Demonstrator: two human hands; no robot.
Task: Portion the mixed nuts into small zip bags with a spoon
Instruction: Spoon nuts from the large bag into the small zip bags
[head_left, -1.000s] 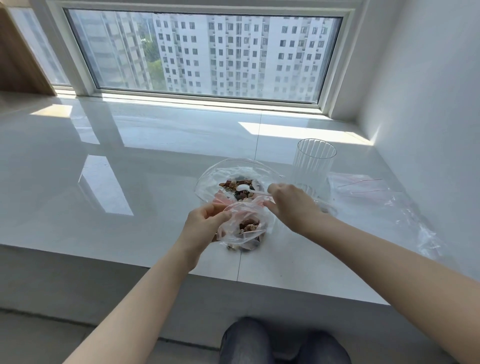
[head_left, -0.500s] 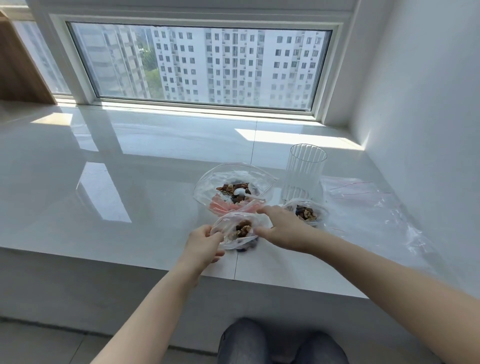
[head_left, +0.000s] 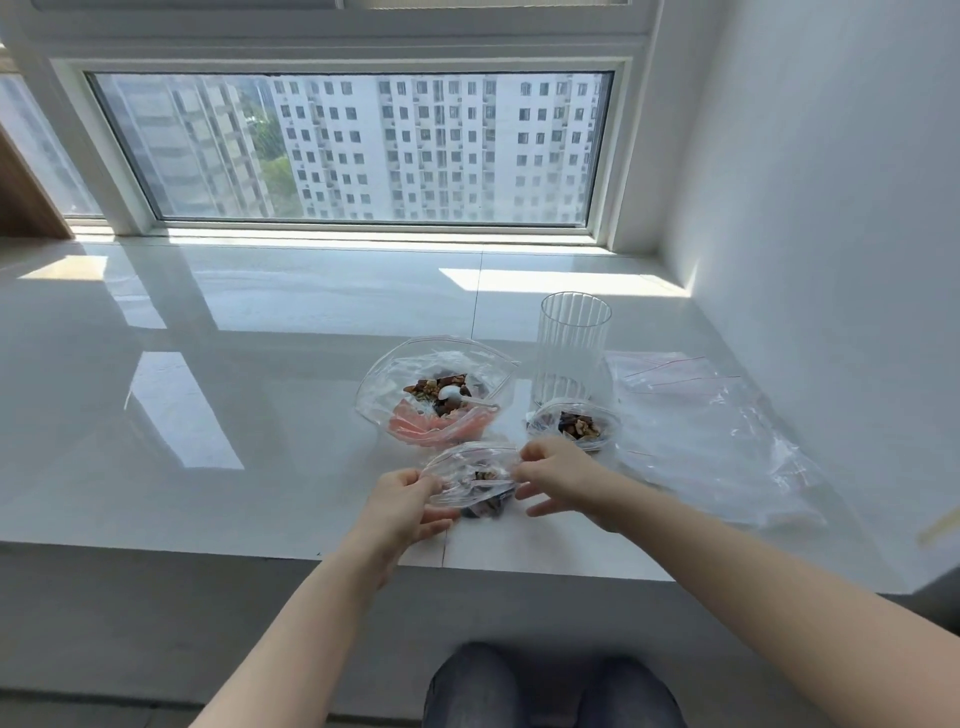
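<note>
Near the front edge of the sill (head_left: 260, 467), the left hand (head_left: 402, 499) and right hand (head_left: 563, 475) each pinch an end of the small zip bag (head_left: 475, 475) (thin, limp, slippery film, lightly loaded), probably best held by its stiffer zip strip.

Large zip bag (head_left: 436, 384): clear, pink-red band along near side; brown and dark nuts (head_left: 434, 388), white spoon (head_left: 457, 397). Small zip bag (head_left: 470, 478): clear, brown contents. Tumbler (head_left: 571, 348): clear, vertical ribs. Sill (head_left: 234, 364): glossy white. Spare bags (head_left: 691, 410): clear, thin red lines.
</note>
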